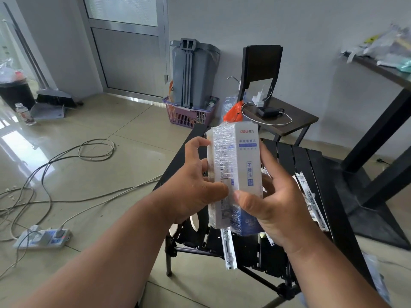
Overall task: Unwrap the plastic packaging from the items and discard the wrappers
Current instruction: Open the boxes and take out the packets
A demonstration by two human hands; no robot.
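Note:
A tall white and blue box of pen refills (241,165), wrapped in clear plastic film, stands upright in the air above the black slatted table (311,170). My left hand (195,185) grips its left side, thumb pressed on the film near the box's lower front. My right hand (273,203) holds the right side and bottom, thumb on the front edge. Narrow packaged refills (229,250) lie on the table below, and more packaged refills (311,196) lie to the right.
A grey bin (191,72) stands in a purple basket (189,114) by the wall. A small side table (289,118) holds chargers and cables. Cords and a power strip (42,238) cross the floor at left. A black bin (15,92) is far left.

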